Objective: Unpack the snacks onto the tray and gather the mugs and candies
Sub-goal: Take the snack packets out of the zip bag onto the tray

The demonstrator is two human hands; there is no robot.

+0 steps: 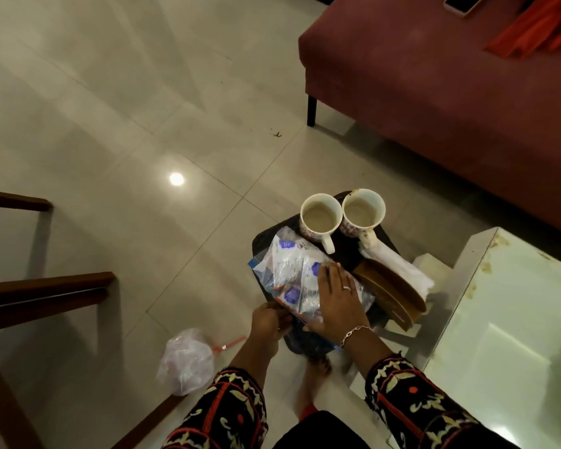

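The clear snack bag (pixel 292 280) lies on the dark tray (pixel 263 238), just before two mugs (pixel 321 217). The right hand (pixel 337 303) presses flat on it, fingers spread; the left hand (pixel 268 322) pinches its near edge. Best keep the tray level while steadying the bag

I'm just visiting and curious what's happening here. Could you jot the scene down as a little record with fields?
Tray: dark tray, carried above the tiled floor
Mugs: two mugs upright, side by side at the tray's far end
Snacks: clear snack bag lying on the tray
Left hand: left hand gripping the tray's near edge
Right hand: right hand pressed flat on the bag
Also on tray: brown box, white cloth
Floor: loose plastic bag
Nearby: red sofa, glass table
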